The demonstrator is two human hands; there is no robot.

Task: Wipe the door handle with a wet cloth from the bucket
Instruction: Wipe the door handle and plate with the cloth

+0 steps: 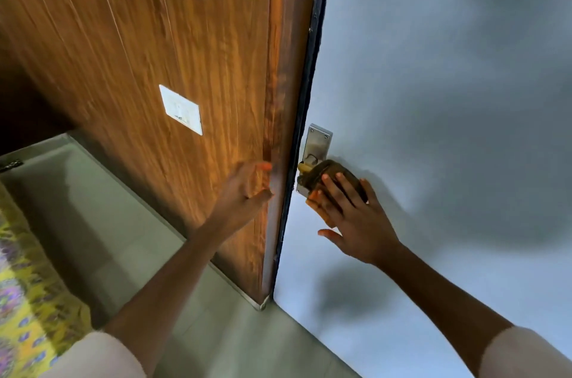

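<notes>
Your right hand point(349, 210) lies spread and flat over a dark cloth point(332, 175), pressing it onto the door handle point(305, 167) rather than gripping it. Only a yellowish stub of the handle shows beside the cloth, under the steel plate point(317, 142) on the pale door point(433, 99). With nothing curled round the cloth, it could slide off the handle and drop to the floor point(130, 223) if you ease the pressure.

Your left hand point(247, 189) is open and empty, fingers loosely spread against the wooden panel point(154, 52), right beside the dark door edge point(305, 105). If your push on the handle swings the door, those fingers could get caught at the gap. A wet cloth may also drip down the door and leave streaks.

The bucket is not in view.
</notes>
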